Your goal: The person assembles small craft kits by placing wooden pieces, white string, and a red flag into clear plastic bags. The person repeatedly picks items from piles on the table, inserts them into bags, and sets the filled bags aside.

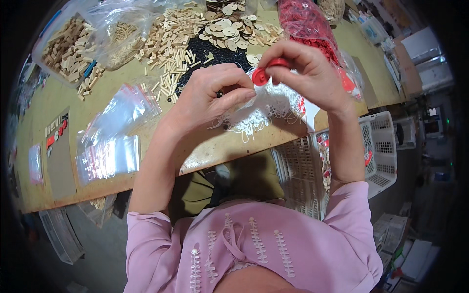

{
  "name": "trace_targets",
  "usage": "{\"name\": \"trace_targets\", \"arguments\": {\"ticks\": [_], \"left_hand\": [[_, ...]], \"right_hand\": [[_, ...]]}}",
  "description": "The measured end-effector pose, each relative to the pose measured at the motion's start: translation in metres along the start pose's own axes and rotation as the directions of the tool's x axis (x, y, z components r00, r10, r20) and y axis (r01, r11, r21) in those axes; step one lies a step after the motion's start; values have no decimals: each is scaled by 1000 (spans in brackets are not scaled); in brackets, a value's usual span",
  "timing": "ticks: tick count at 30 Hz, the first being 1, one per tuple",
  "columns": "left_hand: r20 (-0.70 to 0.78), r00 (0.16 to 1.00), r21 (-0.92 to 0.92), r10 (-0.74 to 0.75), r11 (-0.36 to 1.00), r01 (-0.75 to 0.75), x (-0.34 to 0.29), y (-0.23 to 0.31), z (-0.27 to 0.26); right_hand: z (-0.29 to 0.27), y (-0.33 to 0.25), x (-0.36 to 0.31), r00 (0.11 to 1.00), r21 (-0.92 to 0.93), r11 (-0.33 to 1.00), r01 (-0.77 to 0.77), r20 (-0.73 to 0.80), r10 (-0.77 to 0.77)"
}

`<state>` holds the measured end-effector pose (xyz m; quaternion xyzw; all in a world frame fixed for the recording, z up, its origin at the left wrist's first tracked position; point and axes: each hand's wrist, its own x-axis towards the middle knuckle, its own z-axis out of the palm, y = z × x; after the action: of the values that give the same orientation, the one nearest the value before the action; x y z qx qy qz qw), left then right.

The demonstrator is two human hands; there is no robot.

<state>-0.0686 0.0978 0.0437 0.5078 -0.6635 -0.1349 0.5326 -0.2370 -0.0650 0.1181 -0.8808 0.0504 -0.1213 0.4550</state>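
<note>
My right hand (310,73) is closed with thumb and fingers pinching red plastic wheels; one red wheel (260,76) faces me beside the fingertips, and a second red wheel (279,62) shows edge-on between the fingers. Just to its left, my left hand (210,95) has its thumb and forefinger pressed together. A small dark bit shows within its curled fingers, too small to name. Both hands are raised above a heap of white looped strings (249,122) near the table's front edge.
Wooden discs (227,31), wooden pegs (168,80) and black rings (207,57) lie heaped behind my hands. A tub (80,27) of wooden blocks stands far left, a bag of red wheels (305,22) far right. Clear plastic bags (110,154) lie left; a white basket (383,146) stands right.
</note>
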Motion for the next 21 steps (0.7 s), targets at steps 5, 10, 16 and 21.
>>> {"name": "trace_targets", "arguments": {"ticks": [5,10,16,21], "left_hand": [[-22,1000,-6,17,1000,-17,1,0,0],[-4,999,19,45,999,-45,1,-3,-4],[-161,985,-235,-56,972,16,-2,-4,-5],[-206,977,-99,-62,994,42,-1,4,-8]], "right_hand": [[0,-3,-3,997,-24,997,-67,49,68],[-1,-6,0,994,-54,994,-96,38,98],[-28,16,-31,935,-2,995,96,-344,-91],[-25,68,-120,855,-415,823,-387,-496,152]]}}
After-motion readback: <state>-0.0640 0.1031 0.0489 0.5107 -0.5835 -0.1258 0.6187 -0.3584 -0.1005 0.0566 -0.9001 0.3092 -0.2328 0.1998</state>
